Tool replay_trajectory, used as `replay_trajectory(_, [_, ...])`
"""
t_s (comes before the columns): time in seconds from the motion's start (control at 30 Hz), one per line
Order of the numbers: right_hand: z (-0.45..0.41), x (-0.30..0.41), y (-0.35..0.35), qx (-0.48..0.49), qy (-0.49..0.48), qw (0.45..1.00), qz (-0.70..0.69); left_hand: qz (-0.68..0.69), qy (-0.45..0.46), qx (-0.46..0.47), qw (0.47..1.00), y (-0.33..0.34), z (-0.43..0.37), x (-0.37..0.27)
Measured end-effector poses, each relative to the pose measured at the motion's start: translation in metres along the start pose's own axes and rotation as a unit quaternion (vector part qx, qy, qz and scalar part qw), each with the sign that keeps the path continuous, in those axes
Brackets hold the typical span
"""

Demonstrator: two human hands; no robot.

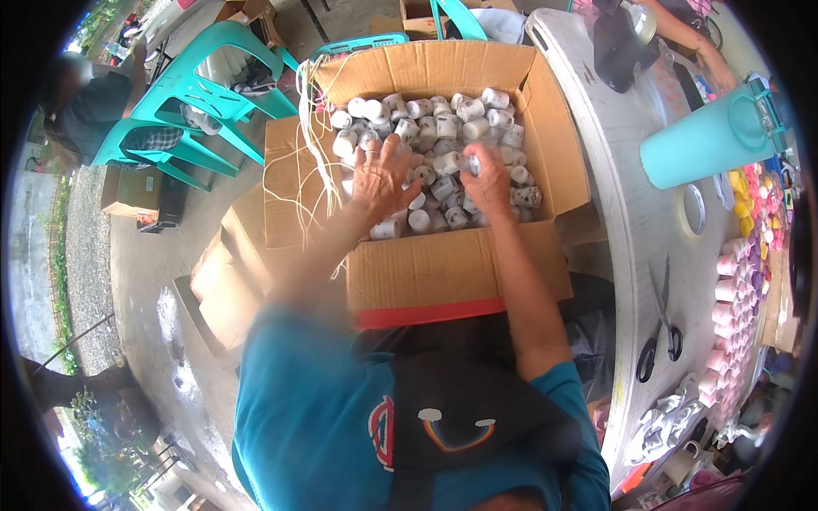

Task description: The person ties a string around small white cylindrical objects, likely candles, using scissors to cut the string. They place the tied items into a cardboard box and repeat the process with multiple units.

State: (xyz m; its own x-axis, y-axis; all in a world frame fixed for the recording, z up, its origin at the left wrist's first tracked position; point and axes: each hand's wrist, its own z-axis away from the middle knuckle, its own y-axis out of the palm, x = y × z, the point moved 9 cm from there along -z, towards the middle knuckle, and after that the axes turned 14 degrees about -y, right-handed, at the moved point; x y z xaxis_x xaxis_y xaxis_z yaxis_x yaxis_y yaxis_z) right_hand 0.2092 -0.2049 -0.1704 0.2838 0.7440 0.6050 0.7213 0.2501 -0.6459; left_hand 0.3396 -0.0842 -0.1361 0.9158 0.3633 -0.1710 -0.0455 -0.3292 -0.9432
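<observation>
An open cardboard box stands before me, filled with many small white cylindrical containers. Some of them bear dark printed patterns, and a few seem to have a thin plastic wrap. My left hand lies palm down over the containers at the box's left side, fingers spread. Further right, my right hand has its fingers curled around one small container, of which only a pale end shows. White string hangs in loose strands over the box's left flap.
A long table runs along my right, with a turquoise tumbler, a tape roll, scissors and rows of pink-and-white cups. Another person's arm reaches over its far end. Green plastic chairs and a seated person are at left.
</observation>
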Motion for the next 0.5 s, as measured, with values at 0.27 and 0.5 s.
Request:
replay_trajectory(0.27, [0.001,0.021,0.020,0.093,-0.050,0.991,0.080,-0.028,0.047,-0.005,0.998,0.003,0.002,0.000])
replay_trajectory(0.5, [-0.001,-0.022,0.009,-0.041,0.101,0.943,-0.316,-0.024,0.079,0.006,0.997,-0.003,0.002,0.006])
